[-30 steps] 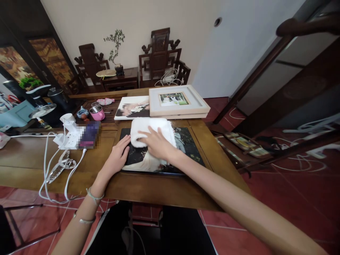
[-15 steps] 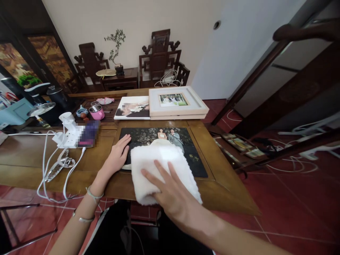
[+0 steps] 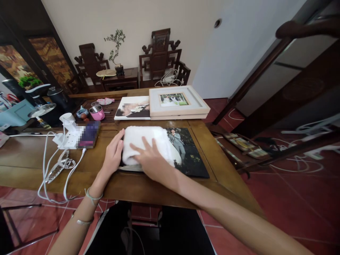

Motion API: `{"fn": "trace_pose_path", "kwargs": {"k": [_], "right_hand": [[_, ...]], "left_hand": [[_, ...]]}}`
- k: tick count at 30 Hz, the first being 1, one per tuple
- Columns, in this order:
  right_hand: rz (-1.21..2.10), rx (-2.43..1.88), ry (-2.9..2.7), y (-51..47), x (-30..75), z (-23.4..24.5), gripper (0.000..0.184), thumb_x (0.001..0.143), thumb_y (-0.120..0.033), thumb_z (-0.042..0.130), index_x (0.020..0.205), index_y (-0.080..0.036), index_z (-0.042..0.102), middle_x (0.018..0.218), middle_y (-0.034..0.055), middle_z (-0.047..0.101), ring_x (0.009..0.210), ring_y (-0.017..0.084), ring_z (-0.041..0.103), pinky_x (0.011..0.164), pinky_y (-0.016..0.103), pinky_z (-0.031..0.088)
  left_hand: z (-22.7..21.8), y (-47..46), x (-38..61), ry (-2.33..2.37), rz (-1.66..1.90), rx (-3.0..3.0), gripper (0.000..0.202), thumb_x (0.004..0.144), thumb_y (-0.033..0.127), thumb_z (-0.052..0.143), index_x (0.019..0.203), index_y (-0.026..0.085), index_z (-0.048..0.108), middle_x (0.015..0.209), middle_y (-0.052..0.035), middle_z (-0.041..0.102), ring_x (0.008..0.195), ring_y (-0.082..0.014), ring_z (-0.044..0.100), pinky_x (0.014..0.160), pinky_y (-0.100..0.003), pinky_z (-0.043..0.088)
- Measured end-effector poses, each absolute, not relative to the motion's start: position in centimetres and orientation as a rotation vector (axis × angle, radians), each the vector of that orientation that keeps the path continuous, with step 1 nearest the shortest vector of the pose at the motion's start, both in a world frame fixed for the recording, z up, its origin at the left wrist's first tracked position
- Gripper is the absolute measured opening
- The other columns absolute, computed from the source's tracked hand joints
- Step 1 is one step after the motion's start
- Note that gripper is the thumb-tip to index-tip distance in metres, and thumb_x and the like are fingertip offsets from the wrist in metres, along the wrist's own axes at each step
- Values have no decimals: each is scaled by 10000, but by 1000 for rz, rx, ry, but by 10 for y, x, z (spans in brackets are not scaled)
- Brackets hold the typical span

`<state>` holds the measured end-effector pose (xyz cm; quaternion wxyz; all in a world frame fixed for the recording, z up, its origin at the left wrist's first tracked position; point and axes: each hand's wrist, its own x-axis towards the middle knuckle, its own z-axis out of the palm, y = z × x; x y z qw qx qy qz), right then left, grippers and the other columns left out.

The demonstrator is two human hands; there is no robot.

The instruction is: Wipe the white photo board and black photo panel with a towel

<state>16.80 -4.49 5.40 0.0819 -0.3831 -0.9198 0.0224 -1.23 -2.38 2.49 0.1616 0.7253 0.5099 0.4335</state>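
Note:
A folded white towel (image 3: 147, 136) lies over the left part of a dark photo print (image 3: 196, 161) on the wooden table. My right hand (image 3: 152, 161) rests on top of the towel, fingers spread and pressing it down. At the print's left edge is my left hand (image 3: 113, 152), laid flat and open beside the towel. A figure in a grey suit shows on the print to the right of the towel; the print's left part is covered.
Behind the print sit a pale wooden picture frame (image 3: 196, 97) and a white-edged picture (image 3: 132, 108). To the left are a white power strip (image 3: 71, 136) with cables, a clear hair clip (image 3: 57, 168) and a pink cup (image 3: 97, 113). The table's right edge (image 3: 233, 166) slants beside the print.
My right hand has slid the towel away from me and to the left, over the print's left part, uncovering its lower middle. My left hand has shifted slightly left and nearer to me.

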Motion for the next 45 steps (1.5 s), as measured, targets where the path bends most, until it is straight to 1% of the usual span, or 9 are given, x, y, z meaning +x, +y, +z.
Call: {"fn": "trace_pose_path", "kwargs": {"k": [8, 11, 14, 18, 23, 29, 34, 40, 45], "right_hand": [[359, -852, -2816, -108, 214, 37, 312, 835, -64, 470, 879, -225, 733, 1487, -48, 398, 1404, 420, 157, 1076, 721, 159], [343, -1003, -2718, -103, 246, 34, 532, 675, 75, 410, 962, -247, 721, 1504, -38, 369, 1431, 346, 115, 1108, 671, 143], [300, -1259, -2652, -73, 259, 37, 702, 590, 106, 369, 1118, -235, 682, 1497, 5, 387, 1421, 362, 161, 1082, 677, 192], [264, -1459, -2524, -20, 235, 50, 669, 668, 57, 372, 1242, -187, 614, 1436, 74, 473, 1348, 418, 297, 988, 712, 282], [425, -1294, -2522, 23, 164, 69, 632, 743, 11, 374, 1269, -259, 595, 1279, 56, 623, 1222, 332, 478, 985, 612, 347], [463, -1214, -2548, 33, 128, 73, 567, 778, -13, 395, 1222, -277, 629, 1227, 72, 655, 1214, 298, 504, 1004, 557, 346], [448, -1250, -2533, 32, 188, 64, 596, 736, 5, 410, 1222, -256, 636, 1257, 49, 641, 1208, 271, 526, 1073, 504, 301], [216, -1394, -2524, 15, 284, 39, 650, 645, 71, 370, 1181, -159, 657, 1297, 107, 605, 1373, 316, 324, 1079, 607, 272], [167, -1166, -2611, -69, 307, 19, 644, 568, 94, 380, 998, -243, 721, 1461, 5, 434, 1430, 306, 131, 1102, 669, 190]], "left_hand": [[23, -23, -11, 1475, 1204, 2131, 496, 983, 397, 297, 1353, 131, 493, 1440, -111, 474, 1347, -211, 424, 1152, -399, 294], [19, -21, -11, 1452, 1022, 2253, 462, 952, 365, 401, 1324, 122, 525, 1419, -127, 490, 1330, -228, 447, 1137, -418, 323], [17, -19, -11, 1429, 921, 2307, 419, 936, 322, 422, 1248, 104, 595, 1369, -144, 536, 1300, -242, 483, 1116, -436, 358], [15, -18, -10, 1407, 901, 2327, 399, 924, 282, 422, 1226, 105, 614, 1342, -136, 563, 1309, -245, 468, 1114, -451, 362], [17, -19, -10, 1429, 900, 2335, 362, 903, 244, 451, 1186, 129, 646, 1296, -119, 610, 1237, -261, 547, 1074, -434, 414], [19, -20, -10, 1439, 883, 2325, 314, 903, 231, 456, 1116, 199, 685, 1161, -76, 695, 1079, -260, 645, 973, -424, 495], [16, -20, -11, 1448, 908, 2293, 364, 903, 272, 466, 1183, 130, 650, 1310, -115, 599, 1261, -254, 525, 1096, -428, 391], [16, -20, -11, 1445, 926, 2263, 366, 910, 295, 464, 1200, 156, 639, 1337, -102, 570, 1295, -231, 487, 1115, -450, 365], [16, -19, -11, 1459, 921, 2277, 364, 909, 297, 470, 1199, 157, 638, 1334, -102, 573, 1289, -232, 494, 1111, -453, 371]]}}
